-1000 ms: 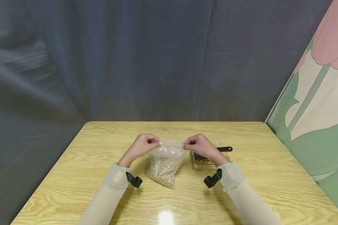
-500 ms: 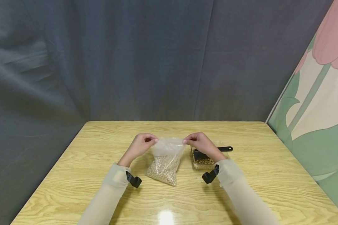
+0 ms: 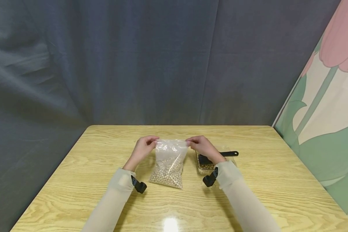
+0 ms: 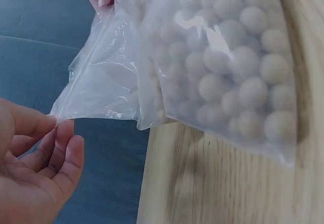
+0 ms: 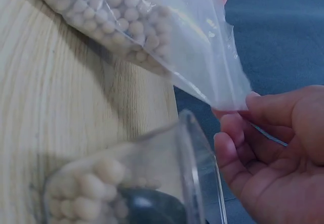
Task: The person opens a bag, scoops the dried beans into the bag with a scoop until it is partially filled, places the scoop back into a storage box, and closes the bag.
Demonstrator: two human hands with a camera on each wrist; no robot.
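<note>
A clear zip bag (image 3: 168, 169) stands on the table, its lower part filled with small round beige balls (image 4: 243, 77). My left hand (image 3: 142, 149) pinches the top left corner of the bag between thumb and forefinger. At the opposite top corner, my right hand (image 3: 203, 148) pinches the plastic the same way. The bag's top edge (image 5: 230, 67) is stretched flat between both hands. In the left wrist view the left hand (image 4: 40, 158) has its other fingers loosely curled below the pinch.
Right of the bag is a clear plastic box (image 3: 206, 171) holding more balls, partly hidden by my right forearm. A black scoop (image 3: 230, 153) lies in it, handle over the right rim. The wooden table (image 3: 104, 138) ends at a dark curtain (image 3: 150, 64).
Both hands have moved slightly up and to the left, still pinching the bag's corners. The bag has straightened and now stands more upright, its top edge higher.
</note>
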